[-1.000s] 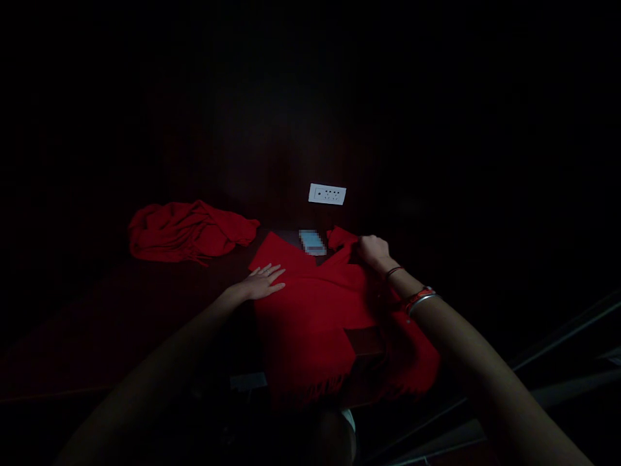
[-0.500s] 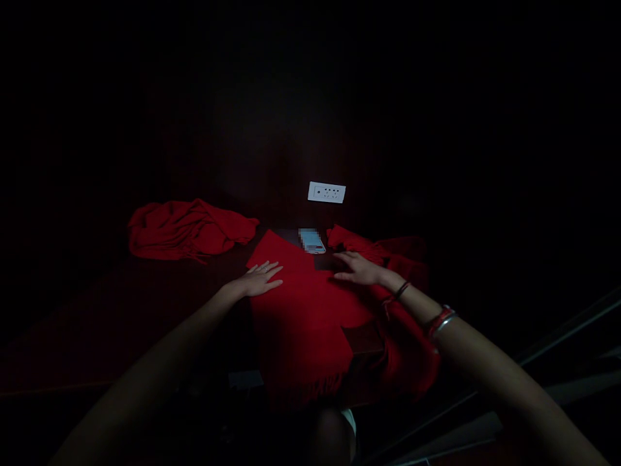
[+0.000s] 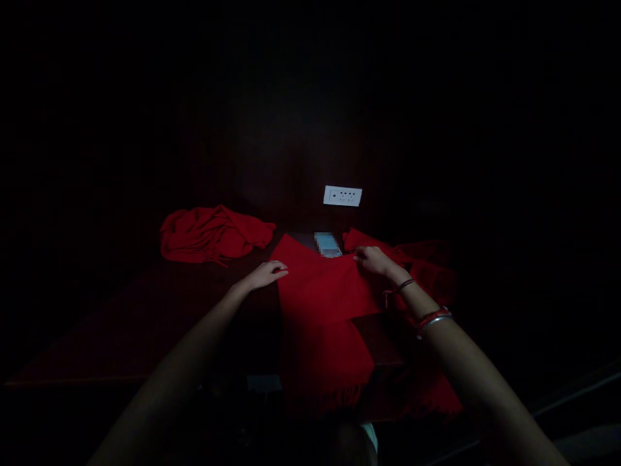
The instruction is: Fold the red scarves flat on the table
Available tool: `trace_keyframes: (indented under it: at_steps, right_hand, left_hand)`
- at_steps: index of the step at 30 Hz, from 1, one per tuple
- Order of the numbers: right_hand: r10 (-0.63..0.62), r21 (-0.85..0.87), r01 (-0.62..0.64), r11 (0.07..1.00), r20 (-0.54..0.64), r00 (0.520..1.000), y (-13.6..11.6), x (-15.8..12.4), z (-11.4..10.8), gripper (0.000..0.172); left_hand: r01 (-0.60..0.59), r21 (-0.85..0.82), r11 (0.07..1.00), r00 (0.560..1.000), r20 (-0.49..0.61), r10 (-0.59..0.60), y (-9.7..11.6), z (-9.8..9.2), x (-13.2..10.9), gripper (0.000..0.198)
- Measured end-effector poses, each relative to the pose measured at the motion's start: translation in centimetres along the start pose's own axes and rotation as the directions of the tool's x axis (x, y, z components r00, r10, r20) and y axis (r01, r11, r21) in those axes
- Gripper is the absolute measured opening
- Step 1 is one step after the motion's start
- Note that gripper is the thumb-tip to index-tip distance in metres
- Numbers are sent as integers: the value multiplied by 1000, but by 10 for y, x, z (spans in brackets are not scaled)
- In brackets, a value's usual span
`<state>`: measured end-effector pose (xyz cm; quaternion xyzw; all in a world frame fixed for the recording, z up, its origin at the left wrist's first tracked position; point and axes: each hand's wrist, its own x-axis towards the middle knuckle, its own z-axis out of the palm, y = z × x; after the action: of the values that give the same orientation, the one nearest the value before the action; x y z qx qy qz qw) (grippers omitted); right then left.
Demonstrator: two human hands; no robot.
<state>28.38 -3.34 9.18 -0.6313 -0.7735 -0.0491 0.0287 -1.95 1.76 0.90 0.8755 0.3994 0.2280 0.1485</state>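
Note:
A red fringed scarf lies spread and folded over on the dark table, one fringed end hanging over the front edge. At its left edge rests my left hand, the thumb and fingers a little apart, touching the cloth. My right hand is closed, pinching the scarf's upper edge on the right side. Below that hand another length of red cloth drapes down past the table edge, mostly in shadow.
A bunched red scarf lies at the back left of the table. More red cloth is at the right. Behind the spread scarf lies a phone, its screen lit. A white wall socket sits above; the surroundings are very dark.
My right hand has gone from open fingers to a pinch on the scarf, whose edge is pulled right. My left hand has shifted to the scarf's edge, fingers more bent. The view has shifted slightly left.

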Motion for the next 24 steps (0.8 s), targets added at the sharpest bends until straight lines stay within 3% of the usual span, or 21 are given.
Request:
trace_keyframes:
  at_steps: [3,7,13,15,19,24]
  right_hand:
    - [78,-108,-69,992,86,993,-4,1,13,29]
    - [52,-70,-50,996,33,998,-33,7,32,39]
    - [-139,139,142,980,-26,990,-81,15,49,52]
    - [-180,179,181,967,-26,983,-90,14,58,56]
    - [-249,214,240,947,12,968,-97,9,67,61]
    - [-300,209,297,931,-20,954,-94,2,62,67]
  left_hand:
    - [7,-24,1000,999,-43,-8,-2,1,-1,28]
    - [-15,18,1000,998,-64,16,2,1,-2,25]
    - [-67,151,986,992,117,50,12,-14,-10,38]
    - [-23,179,984,972,232,-19,17,-20,-16,54]
    - [132,203,970,882,422,-209,26,-30,-25,81]
    - [208,293,933,836,442,-325,29,-41,-28,76]
